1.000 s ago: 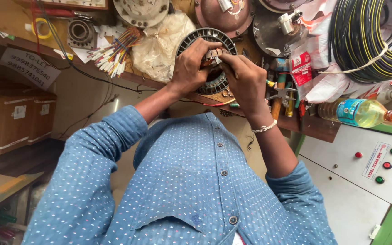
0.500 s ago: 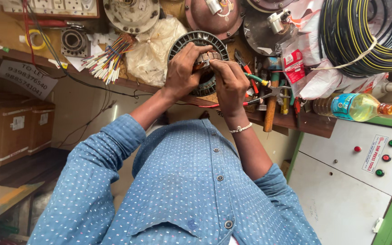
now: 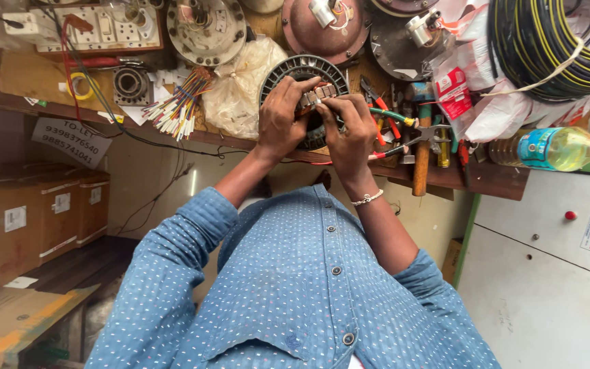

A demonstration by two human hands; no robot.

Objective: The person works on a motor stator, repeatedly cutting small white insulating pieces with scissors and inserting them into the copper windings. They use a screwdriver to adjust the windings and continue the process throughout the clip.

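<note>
Left hand [image 3: 280, 121] curled over the near left part of a round, dark slotted stator [image 3: 293, 71], fingers bent and pressed against its ribbed ring, gripping it. Right hand [image 3: 351, 131] meets the left over the stator's middle; its fingertips pinch together on a small pale piece [image 3: 314, 96] at the centre, and whether that piece is loose or part of the winding cannot be told. The two hands touch at the thumbs. A thin bracelet [image 3: 367, 199] sits on the right wrist. The stator lies flat on a wooden workbench [image 3: 486, 176], near its front edge, mostly covered by the hands, only its upper arc showing. Just left of it, a crumpled clear plastic bag [image 3: 240, 89], and beyond that a bundle of coloured wires [image 3: 180, 108] fanned out. Right of the hands, pliers [image 3: 390, 120] with green and red grips, and a hammer [image 3: 422, 152] whose wooden handle hangs past the bench edge. Farther right, a plastic bottle of yellow liquid [image 3: 556, 147] lies on its side. Above it, a coil of black and yellow cable [image 3: 548, 42]. At the back of the bench, round metal motor covers [image 3: 205, 29] and a switch board [image 3: 104, 27]. Blue dotted shirt [image 3: 295, 287] fills the lower part of the view.
</note>
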